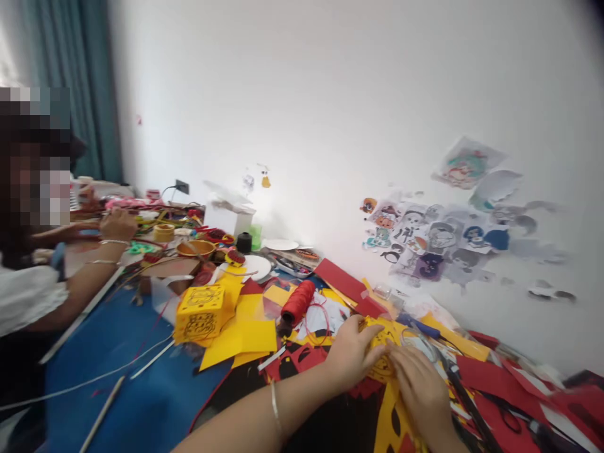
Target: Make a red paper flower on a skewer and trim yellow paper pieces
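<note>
bright | light from left | soft shadows | right edge blurred

A yellow paper piece (381, 370), pierced by a fine cut-out pattern, is held above the cluttered counter (136, 377) between the left hand (352, 352) and the right hand (422, 384). Its middle is left exposed, its sides are covered by fingers; whether it is folded cannot be told.
</note>
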The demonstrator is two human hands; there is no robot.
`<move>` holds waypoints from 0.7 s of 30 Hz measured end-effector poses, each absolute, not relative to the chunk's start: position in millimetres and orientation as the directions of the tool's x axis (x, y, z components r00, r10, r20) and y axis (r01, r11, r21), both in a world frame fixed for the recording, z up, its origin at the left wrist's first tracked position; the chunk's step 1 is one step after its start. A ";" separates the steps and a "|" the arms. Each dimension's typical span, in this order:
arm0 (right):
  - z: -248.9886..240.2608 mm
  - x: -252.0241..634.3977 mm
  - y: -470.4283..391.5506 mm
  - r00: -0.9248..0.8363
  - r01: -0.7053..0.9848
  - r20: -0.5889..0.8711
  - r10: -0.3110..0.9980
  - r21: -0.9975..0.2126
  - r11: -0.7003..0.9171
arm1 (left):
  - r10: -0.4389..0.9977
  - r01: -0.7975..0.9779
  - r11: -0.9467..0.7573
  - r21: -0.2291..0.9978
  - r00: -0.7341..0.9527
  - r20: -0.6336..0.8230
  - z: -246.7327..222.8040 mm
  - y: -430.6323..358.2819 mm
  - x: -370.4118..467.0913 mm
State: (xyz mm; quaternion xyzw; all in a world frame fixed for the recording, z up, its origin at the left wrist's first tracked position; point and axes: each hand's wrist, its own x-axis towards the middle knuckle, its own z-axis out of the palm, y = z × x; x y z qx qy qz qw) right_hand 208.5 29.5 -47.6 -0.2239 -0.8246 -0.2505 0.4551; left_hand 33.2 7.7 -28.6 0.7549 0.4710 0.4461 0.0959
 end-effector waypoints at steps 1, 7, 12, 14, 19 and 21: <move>-46.4 208.8 29.8 -0.475 0.598 0.866 0.156 0.188 0.779 | 0.798 0.627 -0.530 0.570 0.142 0.586 -27.8 7.9 34.6; -39.6 217.5 37.9 -0.326 0.678 0.873 0.364 -0.053 0.733 | 0.809 0.663 -0.450 0.598 0.019 0.588 -21.2 21.3 62.8; -42.6 226.3 42.2 -0.246 0.705 0.890 0.384 -0.107 0.701 | 0.809 0.695 -0.399 0.598 -0.041 0.587 -26.3 30.2 86.5; -42.1 225.9 41.8 -0.266 0.692 0.880 0.394 -0.110 0.714 | 0.805 0.704 -0.391 0.593 -0.050 0.591 -29.8 28.8 86.8; -39.9 223.8 42.9 -0.360 0.670 0.868 0.343 -0.015 0.742 | 0.802 0.739 -0.344 0.579 -0.089 0.591 -29.9 21.7 80.5; -38.8 220.8 41.3 -0.455 0.638 0.840 0.297 0.075 0.766 | 0.798 0.755 -0.350 0.554 -0.069 0.599 -25.0 19.0 78.0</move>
